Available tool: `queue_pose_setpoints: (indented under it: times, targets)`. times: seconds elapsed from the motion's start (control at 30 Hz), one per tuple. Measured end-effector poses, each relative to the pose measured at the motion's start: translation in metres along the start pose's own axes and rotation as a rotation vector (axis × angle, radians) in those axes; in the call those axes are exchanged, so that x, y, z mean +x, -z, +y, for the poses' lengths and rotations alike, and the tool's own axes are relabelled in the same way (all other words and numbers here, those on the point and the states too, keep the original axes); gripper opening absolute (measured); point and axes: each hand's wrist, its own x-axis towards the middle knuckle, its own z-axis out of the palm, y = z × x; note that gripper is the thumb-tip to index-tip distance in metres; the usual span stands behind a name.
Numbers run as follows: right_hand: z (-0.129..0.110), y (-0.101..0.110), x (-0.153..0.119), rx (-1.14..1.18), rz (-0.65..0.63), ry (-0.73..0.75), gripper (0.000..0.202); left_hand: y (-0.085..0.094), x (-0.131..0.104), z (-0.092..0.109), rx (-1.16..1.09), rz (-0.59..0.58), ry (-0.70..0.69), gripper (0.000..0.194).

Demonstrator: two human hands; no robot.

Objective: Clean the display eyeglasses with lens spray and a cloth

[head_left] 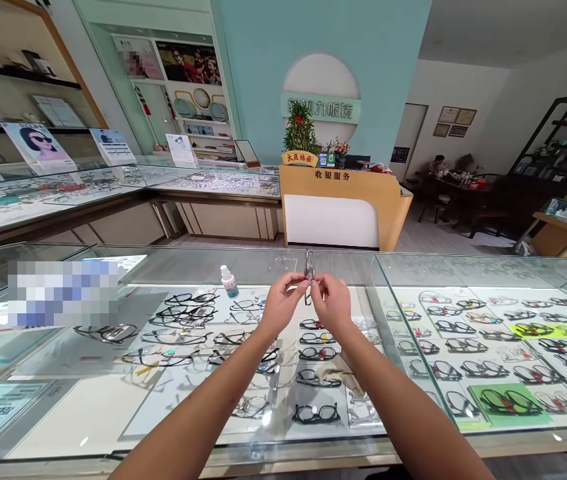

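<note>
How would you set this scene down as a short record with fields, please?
Left hand: left hand pinching a pair of glasses in its fingertips
Right hand: right hand gripping the same pair from the other side
Held pair: raised over the counter, seen nearly edge-on
Counter: glass display counter, with rows of eyeglasses showing through its top
Bottle: small white bottle on the counter, to the left of the hands
Background: wooden desk topped by a leafy plant
</note>
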Motion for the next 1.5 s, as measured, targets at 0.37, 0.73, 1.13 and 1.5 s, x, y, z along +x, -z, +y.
queue_pose_setpoints:
  times: [0.37, 0.73, 1.13, 1.5]
  targets:
    - [0.002, 0.003, 0.003, 0.035, 0.054, 0.042, 0.023, 0.003, 0.003, 0.003, -0.004, 0.023, -0.008, 0.045]
    - [0.021, 0.019, 0.018, -0.063, 0.214, -0.053, 0.029, 0.017, 0.008, -0.007, 0.094, 0.026, -0.002, 0.043]
    - [0.032, 0.035, 0.024, -0.03, 0.356, 0.069, 0.041, 0.013, 0.008, -0.005, 0.09, -0.096, 0.04, 0.041]
    - [0.007, 0.021, 0.011, -0.31, 0.118, 0.445, 0.03, 0.011, 0.004, 0.018, -0.078, -0.036, 0.11, 0.047]
